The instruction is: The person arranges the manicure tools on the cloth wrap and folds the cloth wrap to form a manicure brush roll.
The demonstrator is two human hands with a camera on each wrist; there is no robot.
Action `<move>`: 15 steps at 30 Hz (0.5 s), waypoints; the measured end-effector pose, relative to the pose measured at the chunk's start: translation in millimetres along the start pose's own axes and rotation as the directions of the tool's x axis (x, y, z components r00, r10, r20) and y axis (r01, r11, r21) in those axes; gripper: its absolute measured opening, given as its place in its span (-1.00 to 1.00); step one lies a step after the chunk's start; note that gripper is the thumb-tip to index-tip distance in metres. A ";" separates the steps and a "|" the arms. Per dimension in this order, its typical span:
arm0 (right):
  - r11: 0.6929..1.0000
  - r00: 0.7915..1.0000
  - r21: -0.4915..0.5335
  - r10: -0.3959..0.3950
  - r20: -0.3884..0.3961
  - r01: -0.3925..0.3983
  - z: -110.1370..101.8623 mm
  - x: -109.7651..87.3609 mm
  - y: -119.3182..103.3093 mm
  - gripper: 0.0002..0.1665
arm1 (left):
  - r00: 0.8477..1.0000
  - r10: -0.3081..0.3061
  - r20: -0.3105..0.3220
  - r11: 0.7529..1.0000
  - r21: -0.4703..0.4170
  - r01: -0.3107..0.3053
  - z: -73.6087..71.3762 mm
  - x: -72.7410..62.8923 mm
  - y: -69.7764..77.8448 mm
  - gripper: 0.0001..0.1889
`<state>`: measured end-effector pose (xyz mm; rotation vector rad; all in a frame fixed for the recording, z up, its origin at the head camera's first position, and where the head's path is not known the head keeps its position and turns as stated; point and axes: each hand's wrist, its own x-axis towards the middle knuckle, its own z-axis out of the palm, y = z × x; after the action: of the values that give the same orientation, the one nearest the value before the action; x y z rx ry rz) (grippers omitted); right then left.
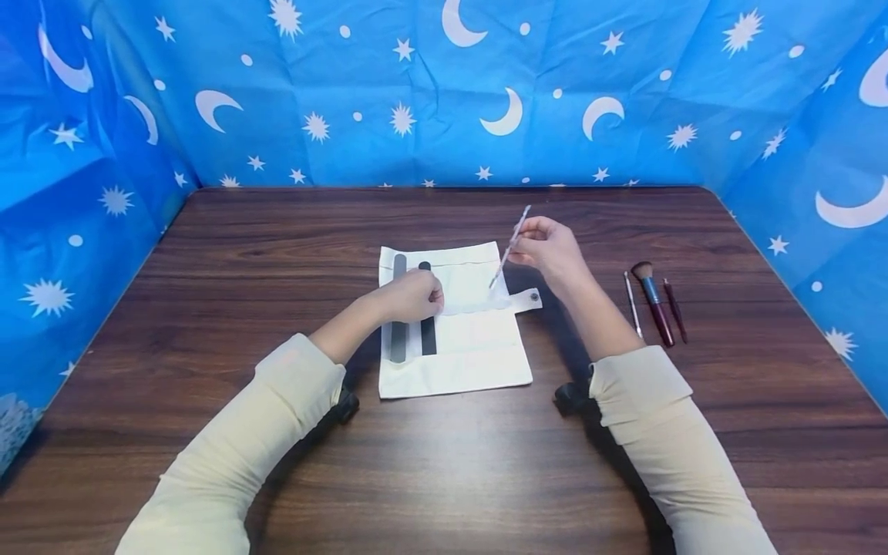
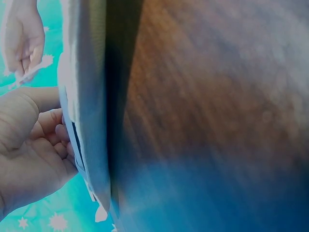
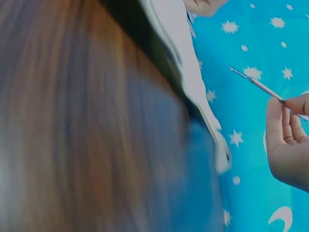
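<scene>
A white fabric tool case (image 1: pixel 479 370) lies unfolded on the table. A grey nail file (image 1: pixel 398 339) and a black nail file (image 1: pixel 428 339) are tucked in its left side. My left hand (image 1: pixel 415 296) overlaps both files and pinches the pocket edge with curled fingers; its fingertips are partly hidden behind the case in the left wrist view. Above the case's right side, my right hand (image 1: pixel 551 250) pinches a slim silver cuticle pusher (image 3: pixel 260 86) between thumb and fingers. The pusher slants, its lower end over the pocket.
At the right lie another thin silver tool (image 1: pixel 633 304), a makeup brush (image 1: pixel 654 303) with a dark red handle, and a slim dark red tool (image 1: pixel 674 310). A snap strap (image 1: pixel 527 300) sticks out from the case. Blue star-patterned cloth (image 1: pixel 444 92) surrounds the wooden table (image 1: pixel 451 478).
</scene>
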<state>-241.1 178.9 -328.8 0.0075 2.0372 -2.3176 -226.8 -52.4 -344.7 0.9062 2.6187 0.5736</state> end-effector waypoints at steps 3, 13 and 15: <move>1.000 0.999 0.010 0.021 0.044 -0.021 9.7 9.3 10.7 -0.83 | 1.000 -0.007 -0.001 1.000 -0.011 0.007 -0.5 -0.1 0.1 -0.88; 0.990 0.988 0.013 0.137 0.074 -0.139 45.9 13.8 18.9 -0.84 | 0.999 0.023 -0.023 1.000 -0.020 -0.023 -1.0 0.0 -1.4 -0.87; 0.988 0.985 0.017 0.153 0.079 -0.155 49.1 14.6 20.2 -0.87 | 0.999 0.029 -0.025 0.999 -0.020 -0.029 -0.8 0.4 -2.6 -0.87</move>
<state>-253.1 127.0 -343.1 0.0722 1.9015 -2.2128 -228.8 -54.2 -345.3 0.9383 2.6210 0.6219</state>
